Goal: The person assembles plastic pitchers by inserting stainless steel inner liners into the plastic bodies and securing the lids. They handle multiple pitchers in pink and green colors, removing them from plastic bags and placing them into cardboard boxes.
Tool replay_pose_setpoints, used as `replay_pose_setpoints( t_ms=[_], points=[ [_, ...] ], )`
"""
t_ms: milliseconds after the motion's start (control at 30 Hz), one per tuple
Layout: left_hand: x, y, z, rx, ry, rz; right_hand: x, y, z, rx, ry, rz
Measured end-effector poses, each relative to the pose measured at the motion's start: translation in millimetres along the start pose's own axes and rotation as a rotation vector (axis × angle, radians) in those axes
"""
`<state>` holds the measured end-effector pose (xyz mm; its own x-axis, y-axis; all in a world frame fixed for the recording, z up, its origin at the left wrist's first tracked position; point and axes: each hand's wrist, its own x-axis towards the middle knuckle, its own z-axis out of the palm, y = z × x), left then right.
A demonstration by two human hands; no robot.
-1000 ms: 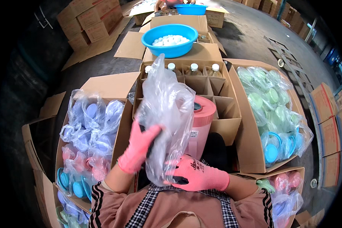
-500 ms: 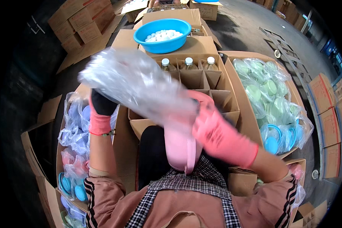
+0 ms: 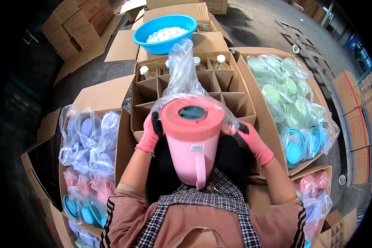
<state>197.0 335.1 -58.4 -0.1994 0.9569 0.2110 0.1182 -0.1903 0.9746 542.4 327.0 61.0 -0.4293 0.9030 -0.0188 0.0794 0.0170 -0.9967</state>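
A pink pitcher (image 3: 189, 159) with a coral lid (image 3: 172, 120) stands upright in my lap, its handle toward me. The far edge of the lid is draped by the mouth of a clear plastic bag (image 3: 186, 80), whose long end lies over the divided carton. My left hand (image 3: 152, 132), in a pink and black glove, is closed on the bag's edge at the pitcher's left side. At the right of the lid, my gloved right hand (image 3: 251, 140) pinches the other side of the bag. The fingertips of my left hand are partly hidden by the pitcher.
Ahead stands a divided carton (image 3: 244, 95) with several white-capped bottles (image 3: 221, 63). Behind it is a blue basin (image 3: 165, 47) of white caps. Cartons at both sides hold bagged green pitchers (image 3: 273, 93) and bagged purple ones (image 3: 86, 128).
The bag has come down from the left onto the pitcher's far side. Both hands now flank the lid, and the pitcher has tilted up so its lid faces me.
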Motion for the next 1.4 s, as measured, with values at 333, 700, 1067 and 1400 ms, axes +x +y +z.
replay_pose_setpoints(
  t_ms=[333, 700, 1067, 1400],
  points=[
    [-48.1, 135.6, -28.9, -0.118, -0.398, -0.056, -61.1, -9.2, 24.9, -0.897, -0.285, -0.364],
    [-126.9, 199.9, -36.8, 0.461, -0.577, 0.094, -105.4, -21.2, 35.9, -0.304, -0.096, -0.186],
    [-143.9, 93.9, -15.3, 0.749, -0.807, 0.166, -118.3, 39.8, 78.2, -0.368, -0.514, 0.088],
    [-69.5, 85.7, -2.6, 0.717, -0.501, 0.161, -83.4, -25.6, 87.8, 0.267, -0.230, 0.376]
  ],
)
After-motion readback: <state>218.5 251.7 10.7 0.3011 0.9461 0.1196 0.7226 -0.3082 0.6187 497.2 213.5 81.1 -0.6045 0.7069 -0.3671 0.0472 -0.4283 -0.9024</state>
